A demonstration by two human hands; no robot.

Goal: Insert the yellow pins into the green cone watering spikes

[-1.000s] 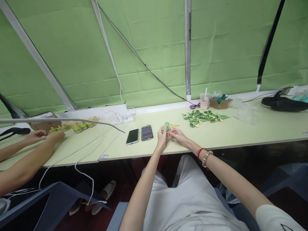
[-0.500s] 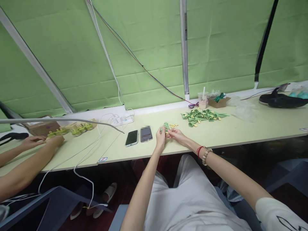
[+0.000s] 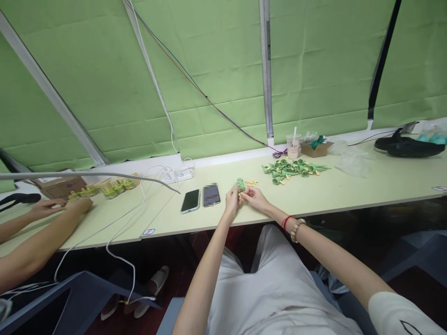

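Note:
My left hand (image 3: pixel 232 199) is closed around a small green plastic piece (image 3: pixel 240 183), whose top shows above the fingers. My right hand (image 3: pixel 256 197) meets it from the right, its fingertips pinched on a small yellow part at the green piece's lower end. The fingers hide most of both parts. Just behind my hands lies a little group of small yellow pieces (image 3: pixel 251 183). Farther back to the right is a pile of green cone-shaped pieces (image 3: pixel 293 169), several with yellow bits at their ends.
Two phones, one light-rimmed (image 3: pixel 190 201) and one dark (image 3: pixel 211 195), lie left of my hands. A drink cup (image 3: pixel 293 148) and a cardboard box (image 3: pixel 317 149) stand behind the pile. At far left, another person's hands (image 3: pixel 49 207) are near yellow-green items (image 3: pixel 117 188). White cables (image 3: pixel 120 221) cross the table.
My right hand has shifted slightly left, closer in against the green piece. My left hand keeps its hold with little movement.

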